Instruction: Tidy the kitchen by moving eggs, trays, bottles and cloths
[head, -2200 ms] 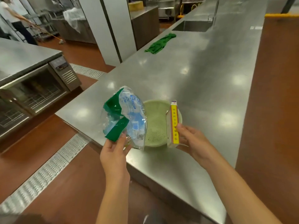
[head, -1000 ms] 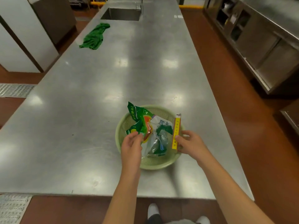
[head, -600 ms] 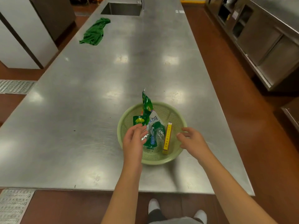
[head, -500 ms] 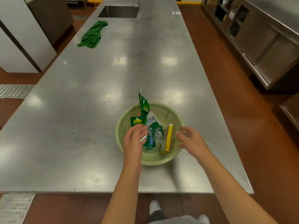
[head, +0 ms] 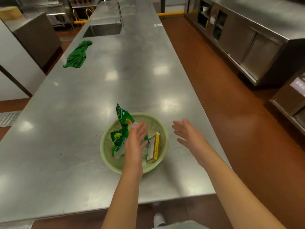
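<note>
A pale green perforated basket (head: pixel 109 156) sits near the front edge of the long steel counter (head: pixel 92 96). Inside it lie crumpled green and clear plastic wrappers (head: pixel 121 129) and a small box with a yellow side (head: pixel 155 148). My left hand (head: pixel 136 143) hovers over the basket with straight fingers and holds nothing. My right hand (head: pixel 186 133) is spread open in the air just right of the basket rim, empty. A green cloth (head: pixel 76 55) lies crumpled far up the counter on the left.
A sink (head: pixel 103 30) with a tall faucet (head: pixel 118 10) is set into the counter's far end. Steel cabinets (head: pixel 247 42) line the right wall across a brown floor aisle. A white pillar (head: pixel 14 66) stands left of the counter.
Both hands let go of the wrappers and the box, which now lie in the basket. The hands have lifted and spread open, the right one moving out past the rim.
</note>
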The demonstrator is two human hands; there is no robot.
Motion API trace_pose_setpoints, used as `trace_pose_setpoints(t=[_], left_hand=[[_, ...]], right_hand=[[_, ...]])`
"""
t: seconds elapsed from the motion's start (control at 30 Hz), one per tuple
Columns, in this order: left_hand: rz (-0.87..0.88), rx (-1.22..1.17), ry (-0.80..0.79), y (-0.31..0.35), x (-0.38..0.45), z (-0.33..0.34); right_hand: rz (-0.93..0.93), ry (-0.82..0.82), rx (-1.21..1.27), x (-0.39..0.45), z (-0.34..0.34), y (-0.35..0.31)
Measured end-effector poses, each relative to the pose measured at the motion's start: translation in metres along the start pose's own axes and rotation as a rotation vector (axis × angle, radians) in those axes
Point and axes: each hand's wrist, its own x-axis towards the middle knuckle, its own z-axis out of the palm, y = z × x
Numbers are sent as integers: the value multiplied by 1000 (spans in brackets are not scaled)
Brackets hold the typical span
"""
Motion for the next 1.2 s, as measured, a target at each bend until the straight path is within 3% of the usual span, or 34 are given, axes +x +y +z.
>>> trace_pose_setpoints(t=[0.23,0.47,0.63,1.2], left_hand=[[84,10,-115,22,-37,69],[151,6,-236,26,-94,170],[189,21,-343,17,-144,261],[314,73,-900,29,-260,527]], right_hand=[[-77,20,88,-32,-64,-31],[-157,68,107,-83,-169,-40],[-194,226,0,-125,-259,-45],[-447,764,152,-263,-501,-81]])
